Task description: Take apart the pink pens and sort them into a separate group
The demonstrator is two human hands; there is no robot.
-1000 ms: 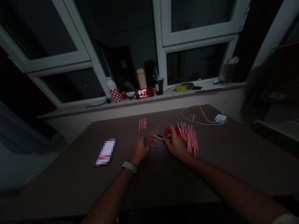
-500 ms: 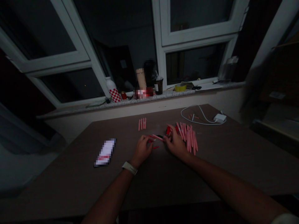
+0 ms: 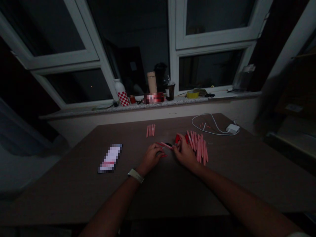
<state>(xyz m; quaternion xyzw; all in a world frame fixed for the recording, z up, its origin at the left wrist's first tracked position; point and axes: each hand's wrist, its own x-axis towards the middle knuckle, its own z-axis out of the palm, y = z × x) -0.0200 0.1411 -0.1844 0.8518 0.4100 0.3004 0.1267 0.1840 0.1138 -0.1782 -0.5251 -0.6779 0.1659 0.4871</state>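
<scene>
Over the middle of the table, my left hand (image 3: 151, 158) has its fingers drawn together beside small red pieces (image 3: 164, 155); what they pinch is too small and dark to make out. A thin pink pen (image 3: 166, 144) slants between the hands. Its right end meets the closed thumb and fingertips of my right hand (image 3: 185, 152). Partly hidden behind that hand is a red object (image 3: 177, 138), with a dark item by the pen. Right of it lies a pile of pink pens (image 3: 201, 146). Several more pink pens (image 3: 150, 130) lie in a row farther back.
A phone (image 3: 110, 158) with a lit screen lies at the left on the brown table (image 3: 98, 197). A white charger (image 3: 232, 128) with a looped cable and small pieces sits at the back right. On the windowsill stand a checkered bottle (image 3: 122, 93), a cup and yellow tape.
My left hand has closed in slightly on the small red pieces. My right hand stays nearly in place at the pen. The view has shifted a little.
</scene>
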